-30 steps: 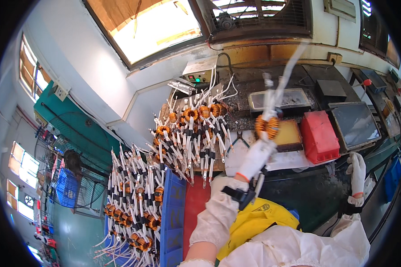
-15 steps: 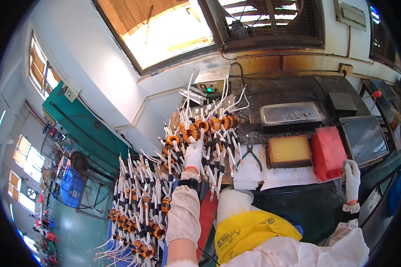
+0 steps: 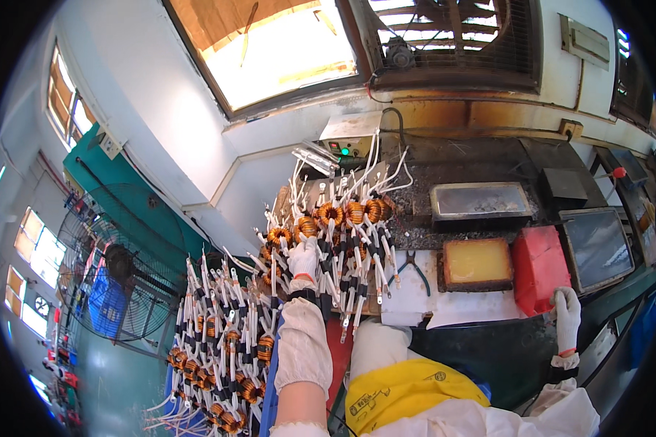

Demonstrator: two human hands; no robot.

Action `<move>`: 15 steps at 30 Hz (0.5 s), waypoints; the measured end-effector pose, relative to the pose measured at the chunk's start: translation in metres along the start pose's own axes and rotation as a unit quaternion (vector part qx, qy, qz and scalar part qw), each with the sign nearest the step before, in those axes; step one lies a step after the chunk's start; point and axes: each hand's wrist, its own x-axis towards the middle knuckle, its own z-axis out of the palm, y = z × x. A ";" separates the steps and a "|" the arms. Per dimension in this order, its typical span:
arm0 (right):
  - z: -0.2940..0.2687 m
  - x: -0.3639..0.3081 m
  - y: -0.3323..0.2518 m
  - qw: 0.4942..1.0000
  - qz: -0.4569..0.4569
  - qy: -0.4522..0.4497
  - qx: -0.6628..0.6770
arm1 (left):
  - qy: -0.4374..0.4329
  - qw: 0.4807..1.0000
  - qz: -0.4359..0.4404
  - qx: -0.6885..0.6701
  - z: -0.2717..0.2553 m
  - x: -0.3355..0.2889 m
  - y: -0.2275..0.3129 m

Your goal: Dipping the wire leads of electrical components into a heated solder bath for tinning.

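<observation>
My left hand point(image 3: 302, 260), in a white glove, is closed at a copper-wound toroidal coil point(image 3: 307, 226) with white leads. Part of its grip is hidden by the hand itself. Similar coils point(image 3: 355, 212) stand in a row just beyond it, their pale leads tipped with metal lugs. Over on the right, my right hand point(image 3: 566, 315), also gloved, hangs beside the lower corner of a red plastic bin point(image 3: 539, 271). Its fingers are bent together; whether they grip the bin's edge or something small is unclear.
Pliers point(image 3: 412, 271) lie on white paper left of a square tray of yellowish material point(image 3: 477, 264). Behind it sits a rectangular metal-rimmed pot point(image 3: 479, 201). More coils point(image 3: 229, 346) fill a blue crate at lower left. A fan point(image 3: 120, 262) stands beyond.
My left hand has shifted slightly left and toward me, and the coil at it sits further left among the others. My right hand is lower and closer to the red bin's corner.
</observation>
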 end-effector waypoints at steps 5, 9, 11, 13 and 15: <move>0.012 -0.001 0.002 1.000 0.014 -0.023 -0.016 | -0.029 0.993 0.014 0.109 -0.008 -0.014 0.002; 0.021 -0.003 -0.003 0.999 0.008 -0.041 -0.030 | -0.022 0.976 -0.009 0.218 -0.017 -0.039 0.034; 0.018 -0.003 -0.004 0.999 0.006 -0.038 -0.035 | 0.029 0.969 -0.002 0.246 -0.010 -0.042 0.035; 0.015 -0.005 -0.003 0.999 0.006 -0.036 -0.040 | 0.117 0.953 0.018 0.278 -0.006 -0.045 0.032; 0.009 -0.006 0.000 0.999 -0.007 -0.026 -0.027 | 0.111 0.961 0.024 0.251 -0.011 -0.050 0.034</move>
